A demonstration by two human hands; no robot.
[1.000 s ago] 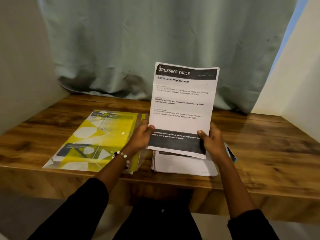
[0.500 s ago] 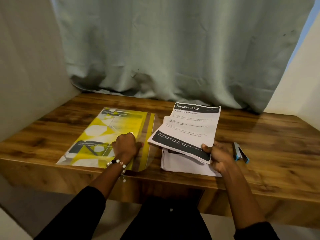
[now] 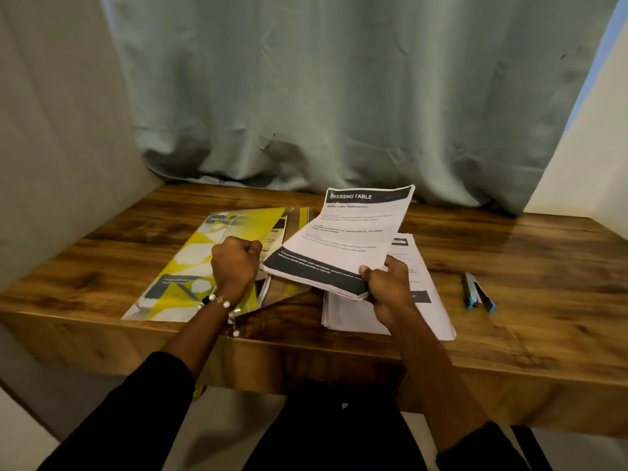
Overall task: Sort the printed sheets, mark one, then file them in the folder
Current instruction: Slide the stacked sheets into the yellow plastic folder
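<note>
Sitting at a wood-grain tabletop (image 3: 509, 253) set in a narrow alcove, a person in black sleeves works with paper beneath a pale green curtain (image 3: 339, 96) that hangs down to the far edge, with plain light walls closing in on the left and right.

The right hand (image 3: 387, 283) grips a small bundle of printed sheets (image 3: 353, 239) by its near right corner, thumb on top and fingers curled under. The bundle is lifted off the surface and tilted, its long axis running from the near left up toward the far right; the black header band reading "DRESSING TABLE" points away toward the curtain, and a second dark band crosses the near end. Below that hand a stack of white sheets (image 3: 424, 300) lies flat near the front edge, its long axis running near to far.

The left hand (image 3: 234, 263), a beaded bracelet (image 3: 219, 302) at the wrist, is curled tight over the yellow, white and grey folder (image 3: 190, 266); it seems to pinch the clear cover's edge, though the grasp itself is hidden behind the knuckles. The folder lies left of the sheets, angled so its long axis leans from near left to far right, with the cover partly raised along its right side.

A blue and black stapler (image 3: 477, 294) rests well to the right of the stack.
</note>
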